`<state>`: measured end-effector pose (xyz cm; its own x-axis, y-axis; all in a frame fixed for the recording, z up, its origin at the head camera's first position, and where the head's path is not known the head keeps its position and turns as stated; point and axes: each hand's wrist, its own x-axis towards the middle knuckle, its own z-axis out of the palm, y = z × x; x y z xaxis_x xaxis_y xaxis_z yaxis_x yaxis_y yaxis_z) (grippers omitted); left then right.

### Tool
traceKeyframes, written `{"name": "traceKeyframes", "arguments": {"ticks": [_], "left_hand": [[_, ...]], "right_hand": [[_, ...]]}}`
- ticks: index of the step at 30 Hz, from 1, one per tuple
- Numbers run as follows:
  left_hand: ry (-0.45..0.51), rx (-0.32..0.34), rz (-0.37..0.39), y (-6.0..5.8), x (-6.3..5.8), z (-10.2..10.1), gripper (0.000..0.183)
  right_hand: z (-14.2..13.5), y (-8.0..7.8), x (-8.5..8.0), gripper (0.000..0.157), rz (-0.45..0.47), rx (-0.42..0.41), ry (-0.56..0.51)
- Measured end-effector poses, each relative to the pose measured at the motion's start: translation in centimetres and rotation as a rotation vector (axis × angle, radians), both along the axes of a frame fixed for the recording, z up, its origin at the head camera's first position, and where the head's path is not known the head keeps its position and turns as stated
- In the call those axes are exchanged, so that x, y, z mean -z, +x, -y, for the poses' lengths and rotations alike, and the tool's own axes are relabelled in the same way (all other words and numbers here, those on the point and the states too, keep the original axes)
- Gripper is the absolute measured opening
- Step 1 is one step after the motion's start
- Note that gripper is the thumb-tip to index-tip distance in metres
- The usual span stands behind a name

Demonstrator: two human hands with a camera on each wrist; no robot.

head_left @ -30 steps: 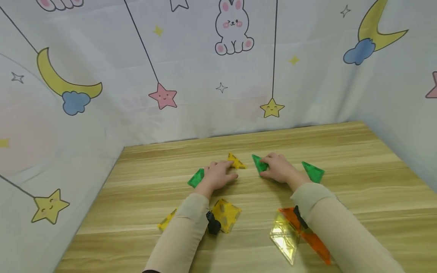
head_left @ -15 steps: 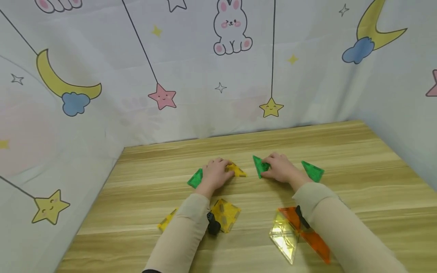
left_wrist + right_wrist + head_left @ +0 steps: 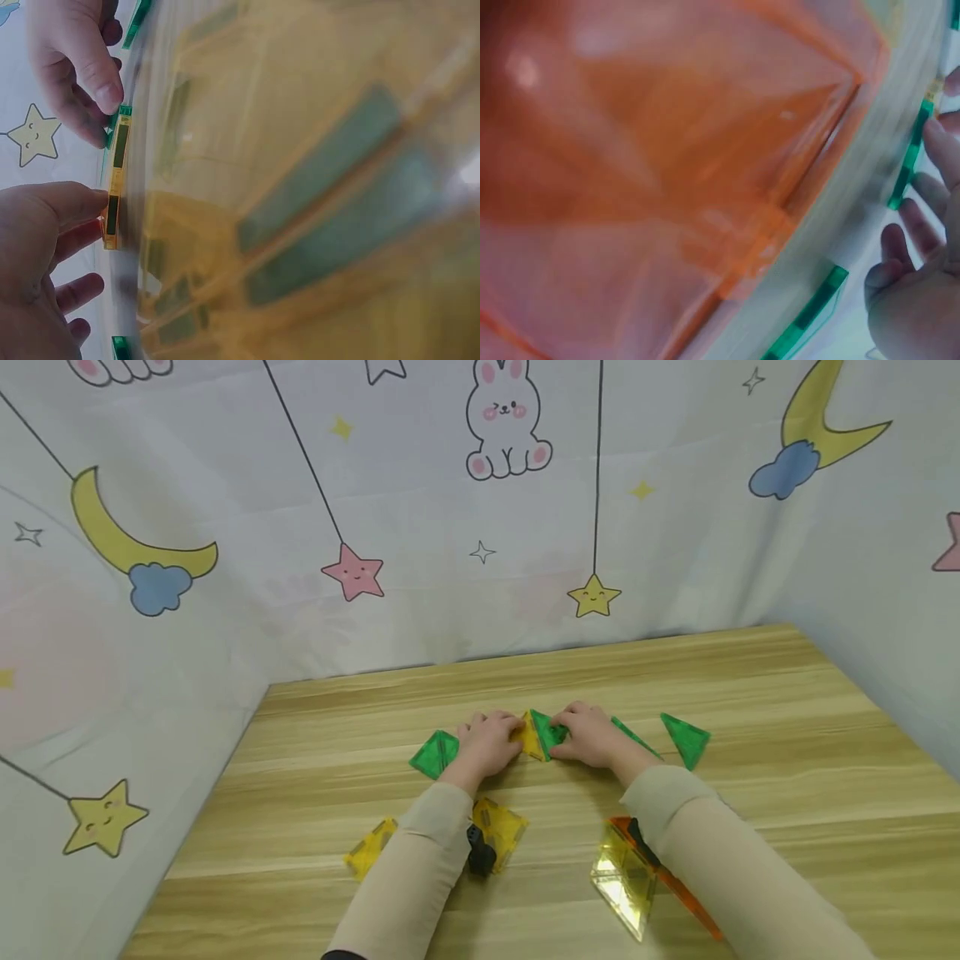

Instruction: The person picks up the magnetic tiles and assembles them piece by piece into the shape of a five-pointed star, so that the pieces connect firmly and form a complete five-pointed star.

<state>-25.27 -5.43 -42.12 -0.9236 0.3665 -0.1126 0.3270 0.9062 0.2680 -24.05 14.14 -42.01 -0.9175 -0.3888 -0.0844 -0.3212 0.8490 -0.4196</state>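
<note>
Clamping yellow triangle (image 3: 530, 739) and green triangle (image 3: 544, 735) respectively, left grip (image 3: 487, 743) and right grip (image 3: 589, 736) hold them edge to edge, apparently for alignment

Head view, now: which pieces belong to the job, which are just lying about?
In the job:
yellow triangle, held by the left hand
green triangle beside it, held by the right hand

Lying about, not held:
other green tiles, out to either side
other yellow tiles, nearer the person
pale yellow tiles
orange tiles
</note>
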Motion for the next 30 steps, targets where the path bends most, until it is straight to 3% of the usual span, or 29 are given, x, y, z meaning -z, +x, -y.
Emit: {"name": "traceKeyframes", "arguments": {"ticks": [4,10,23,30], "left_hand": [[-0.001,0.007,0.007,0.1,-0.1,0.0,0.042],[-0.024,0.035,-0.008,0.6,-0.4,0.1,0.066],[-0.029,0.048,-0.022,0.8,-0.6,0.1,0.065],[0.019,0.051,-0.007,1.1,-1.1,-0.5,0.066]], "right_hand": [[0.1,0.1,0.1,0.049,0.002,-0.005,-0.007],[-0.6,0.2,-0.1,0.048,-0.001,-0.049,-0.049],[-8.8,1.0,-1.7,0.05,0.023,0.014,-0.064],[-10.2,1.8,-2.1,0.046,0.014,-0.057,0.014]]}}
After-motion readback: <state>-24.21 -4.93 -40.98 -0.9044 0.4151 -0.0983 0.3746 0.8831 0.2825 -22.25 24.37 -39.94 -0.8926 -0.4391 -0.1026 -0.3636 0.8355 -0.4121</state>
